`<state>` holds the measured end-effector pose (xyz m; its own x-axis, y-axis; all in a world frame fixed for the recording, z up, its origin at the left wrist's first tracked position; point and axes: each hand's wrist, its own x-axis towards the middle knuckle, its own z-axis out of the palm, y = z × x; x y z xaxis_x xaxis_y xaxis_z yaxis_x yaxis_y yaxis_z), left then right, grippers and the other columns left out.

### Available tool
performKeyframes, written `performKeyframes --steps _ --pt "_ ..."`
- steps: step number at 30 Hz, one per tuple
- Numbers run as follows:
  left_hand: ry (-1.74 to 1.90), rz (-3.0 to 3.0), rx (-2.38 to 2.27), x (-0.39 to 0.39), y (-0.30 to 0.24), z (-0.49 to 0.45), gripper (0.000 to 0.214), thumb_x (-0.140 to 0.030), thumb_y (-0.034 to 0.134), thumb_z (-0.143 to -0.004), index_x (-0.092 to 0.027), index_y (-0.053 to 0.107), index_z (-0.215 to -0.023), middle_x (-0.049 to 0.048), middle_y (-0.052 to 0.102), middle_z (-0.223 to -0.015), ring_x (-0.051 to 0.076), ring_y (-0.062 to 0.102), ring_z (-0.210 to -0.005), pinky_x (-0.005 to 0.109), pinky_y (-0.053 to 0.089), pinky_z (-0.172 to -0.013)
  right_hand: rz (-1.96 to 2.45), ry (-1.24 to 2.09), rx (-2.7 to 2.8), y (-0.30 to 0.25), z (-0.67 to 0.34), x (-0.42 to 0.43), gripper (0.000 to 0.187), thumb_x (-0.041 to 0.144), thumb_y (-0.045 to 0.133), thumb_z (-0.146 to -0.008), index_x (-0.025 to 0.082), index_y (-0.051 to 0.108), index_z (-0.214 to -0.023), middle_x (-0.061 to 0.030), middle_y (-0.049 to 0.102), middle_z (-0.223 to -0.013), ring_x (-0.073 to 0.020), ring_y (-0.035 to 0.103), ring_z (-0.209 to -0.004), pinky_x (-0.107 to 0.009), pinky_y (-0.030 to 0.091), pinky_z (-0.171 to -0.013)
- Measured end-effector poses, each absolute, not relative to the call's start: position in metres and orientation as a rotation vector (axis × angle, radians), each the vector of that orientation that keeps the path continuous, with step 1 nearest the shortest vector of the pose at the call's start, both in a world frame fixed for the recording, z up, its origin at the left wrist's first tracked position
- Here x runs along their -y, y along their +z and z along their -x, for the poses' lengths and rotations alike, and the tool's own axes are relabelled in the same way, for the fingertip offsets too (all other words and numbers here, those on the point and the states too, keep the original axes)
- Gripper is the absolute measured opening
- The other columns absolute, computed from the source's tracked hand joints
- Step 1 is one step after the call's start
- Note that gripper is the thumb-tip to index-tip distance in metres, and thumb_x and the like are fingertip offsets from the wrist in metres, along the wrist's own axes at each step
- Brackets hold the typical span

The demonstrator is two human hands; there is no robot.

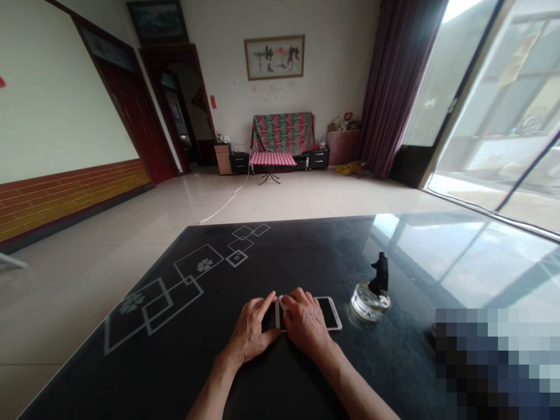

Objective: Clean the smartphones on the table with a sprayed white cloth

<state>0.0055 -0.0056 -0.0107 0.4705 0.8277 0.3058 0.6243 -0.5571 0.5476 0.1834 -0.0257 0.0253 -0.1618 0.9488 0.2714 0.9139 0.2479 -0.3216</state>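
A white-framed phone (329,311) lies flat, screen up, on a black glass table (210,303). My left hand (254,329) grips its left end, fingers curled over the edge and thumb below. My right hand (304,321) rests on top of the phone's left half, fingers bent and pressed down near the left end. The two hands touch at their fingertips. Only the right part of the dark screen shows.
A round glass ashtray (370,303) with a small black figure (380,274) on it stands just right of the phone. A blurred patch covers the table's lower right corner. Beyond the table are a tiled floor, a covered sofa (282,133) and glass doors (494,111).
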Motion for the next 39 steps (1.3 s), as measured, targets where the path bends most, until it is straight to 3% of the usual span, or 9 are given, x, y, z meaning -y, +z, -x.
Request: performKeyframes --steps 12,28,39 --pt "0.785 -2.359 -1.222 0.007 -0.007 -0.007 0.076 -0.020 0.064 -0.074 -0.026 0.033 -0.143 0.0068 0.057 -0.131 0.028 0.049 -0.120 0.045 0.039 -0.105 1.601 0.245 2.140 0.025 -0.185 0.050 0.023 0.010 0.050 -0.075 0.025 0.065 -0.085 -0.0013 0.054 -0.091 -0.0165 0.046 -0.083 -0.029 0.030 -0.076" --pt "0.752 -2.345 -1.242 0.009 0.001 -0.008 0.076 -0.021 0.062 -0.072 -0.027 0.035 -0.143 0.0065 0.057 -0.132 0.028 0.050 -0.118 0.045 0.039 -0.104 1.785 0.103 2.085 0.026 -0.239 0.061 0.034 0.009 0.050 -0.077 0.027 0.068 -0.101 -0.0022 0.056 -0.095 -0.0157 0.051 -0.086 -0.027 0.033 -0.079" --pt "0.754 -2.319 -1.248 0.010 0.002 -0.008 0.077 -0.021 0.063 -0.073 -0.028 0.034 -0.144 0.0059 0.056 -0.132 0.028 0.049 -0.119 0.045 0.038 -0.106 2.081 0.009 1.990 0.030 -0.239 0.039 0.019 0.017 0.050 -0.082 0.017 0.067 -0.090 -0.0091 0.057 -0.092 -0.0194 0.055 -0.081 -0.030 0.033 -0.071"
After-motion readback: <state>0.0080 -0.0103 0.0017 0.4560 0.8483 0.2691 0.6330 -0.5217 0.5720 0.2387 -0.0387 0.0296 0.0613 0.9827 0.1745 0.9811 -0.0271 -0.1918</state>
